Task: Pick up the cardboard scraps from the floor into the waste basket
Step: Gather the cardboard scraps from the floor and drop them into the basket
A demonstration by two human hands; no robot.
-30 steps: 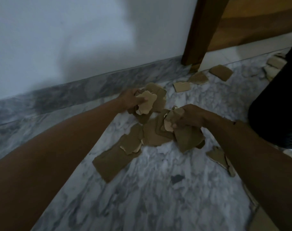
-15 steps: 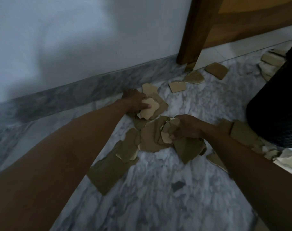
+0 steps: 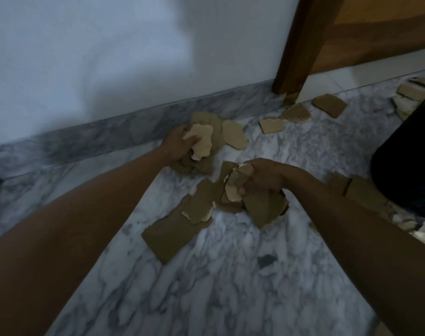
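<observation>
Two bare hands in view, both low over the marble floor point(image 3: 231, 275). Left hand point(image 3: 180, 146) curled tight round a wad of cardboard scraps point(image 3: 201, 141), thumb pressed across the pale top piece; at least three pieces in that grip, exact count impossible to tell because of overlap. Right hand point(image 3: 262, 178) likewise clenched round a second bundle of scraps point(image 3: 233, 187), a pale torn piece pinched under the thumb, darker brown pieces hanging below the fingers and touching the floor; again several, not countable.

Loose pieces counted on the floor: one long brown strip point(image 3: 172, 234) below and left of the right fingers, partly overlapped by a smaller scrap point(image 3: 199, 207) just beside the right thumb. One oval piece point(image 3: 234, 138) just right of the left fingers. Three separate pieces farther beyond the right hand, near the door frame point(image 3: 296, 44): a small rectangle point(image 3: 271, 126), a rounded one point(image 3: 296, 113) and a squarish one point(image 3: 329, 105). More scraps point(image 3: 411, 95) heaped at the far right edge, and others point(image 3: 362, 192) behind the right wrist, too overlapped to count.

One dark waste basket point(image 3: 405, 166) standing to the right of the right hand, well apart from the left fingers, cropped by the frame edge.

No printing, brand or label legible on any scrap or on the basket. White wall point(image 3: 109, 57) and grey marble skirting point(image 3: 85, 139) beyond the left fingers.
</observation>
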